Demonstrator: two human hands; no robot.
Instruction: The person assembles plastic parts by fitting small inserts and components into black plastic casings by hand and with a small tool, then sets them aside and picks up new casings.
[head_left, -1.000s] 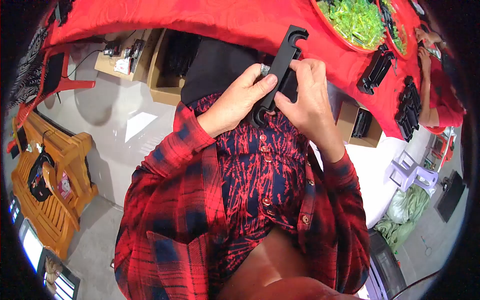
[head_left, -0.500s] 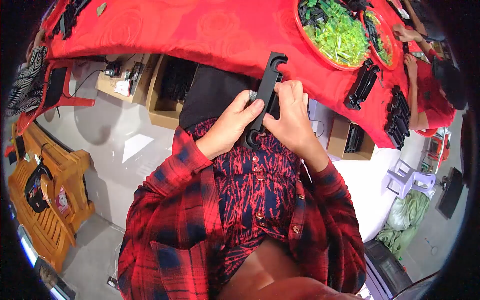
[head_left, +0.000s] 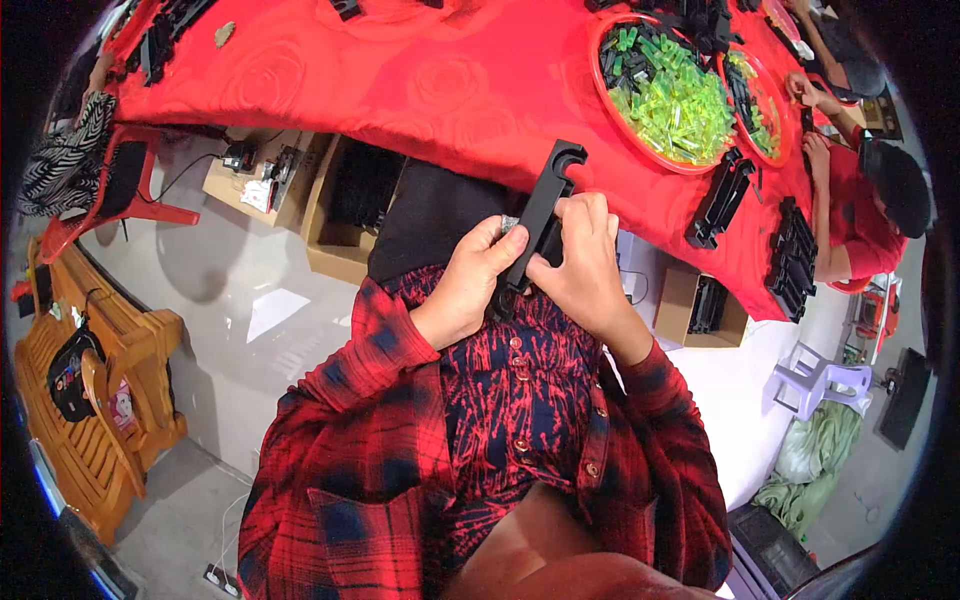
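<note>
Head view: my left hand [head_left: 466, 287] is closed around a long black part with a C-shaped notch at its upper end [head_left: 540, 215], thumb on its face; my right hand [head_left: 588, 268] grips its right edge between thumb and curled fingers. The part is tilted in front of my torso, near the edge of a red cloth-covered table [head_left: 350, 95]. On the cloth, a round red bowl [head_left: 603, 98] contains translucent green pieces [head_left: 672, 122], with a slotted black part [head_left: 722, 200] just beside it.

This was a homelike workshop.
The table [head_left: 370, 85] held grouped black parts [head_left: 793, 262]; a wooden bench [head_left: 150, 352] stood apart.
</note>
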